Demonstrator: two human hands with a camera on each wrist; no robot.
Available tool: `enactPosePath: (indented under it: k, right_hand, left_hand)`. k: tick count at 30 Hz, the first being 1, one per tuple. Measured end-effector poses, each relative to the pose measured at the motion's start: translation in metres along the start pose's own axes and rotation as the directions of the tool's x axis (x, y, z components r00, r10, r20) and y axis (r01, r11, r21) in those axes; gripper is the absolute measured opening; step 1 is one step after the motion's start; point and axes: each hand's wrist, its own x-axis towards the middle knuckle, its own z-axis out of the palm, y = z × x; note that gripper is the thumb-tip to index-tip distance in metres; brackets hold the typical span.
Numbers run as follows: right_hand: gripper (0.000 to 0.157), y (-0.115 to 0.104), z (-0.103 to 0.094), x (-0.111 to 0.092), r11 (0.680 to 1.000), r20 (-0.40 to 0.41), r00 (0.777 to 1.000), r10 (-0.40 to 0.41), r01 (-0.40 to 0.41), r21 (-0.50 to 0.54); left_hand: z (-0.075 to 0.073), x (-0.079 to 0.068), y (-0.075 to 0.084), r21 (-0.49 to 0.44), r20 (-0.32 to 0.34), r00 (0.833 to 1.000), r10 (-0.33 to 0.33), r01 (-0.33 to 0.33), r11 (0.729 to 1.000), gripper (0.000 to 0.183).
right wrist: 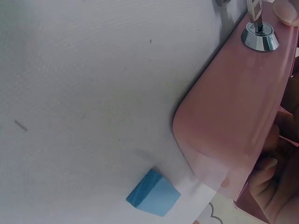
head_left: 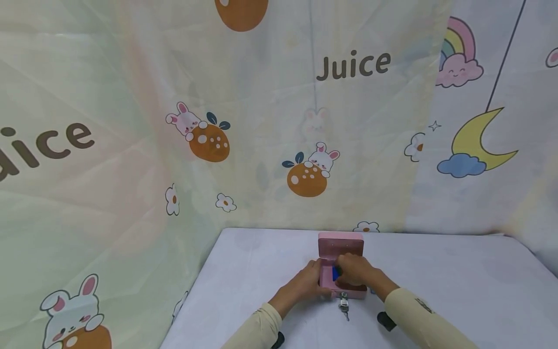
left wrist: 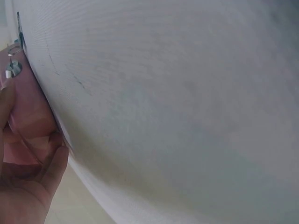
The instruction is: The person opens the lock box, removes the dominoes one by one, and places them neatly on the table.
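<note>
We list one blue piece (head_left: 335,273) inside one pink box (head_left: 358,294), just left of the nearer right hand (head_left: 355,270), its hold hidden from us; left hand (head_left: 305,281) grips the box.

Head view: above the near side, facing forward and down, farthest back; takes in worktop (head_left: 244,271) and backdrop (head_left: 261,72). Left wrist: close, tilted, mostly worktop, box (left wrist: 32,102) at left edge. Right wrist: also close and tilted, box along right side, block (right wrist: 154,193) low in frame. Box front and lock (right wrist: 260,37) shared by both wrist views, from opposite ends; head view has them too, much smaller.
</note>
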Motion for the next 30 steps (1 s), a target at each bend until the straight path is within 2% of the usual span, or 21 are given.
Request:
enactPosePath:
  k: [14, 23, 30]
  right_hand:
    - [0.039, -0.007, 0.004, 0.002, 1.000, -0.028, 0.999, -0.030, 0.030, 0.000]
    - [0.036, -0.013, 0.010, 0.004, 0.998, -0.052, 0.997, -0.059, 0.060, 0.020]
    - [0.041, -0.017, 0.015, 0.004, 0.994, -0.101, 0.989, -0.106, 0.107, 0.001]
  left_hand:
    - [-0.001, -0.001, 0.001, 0.026, -0.007, 1.000, -0.019, 0.019, 0.999, 0.091]
    - [-0.001, -0.003, 0.002, 0.082, -0.015, 1.000, -0.002, 0.003, 0.997, 0.093]
    - [0.000, -0.001, 0.001, 0.075, -0.012, 1.000, -0.010, 0.011, 0.997, 0.097]
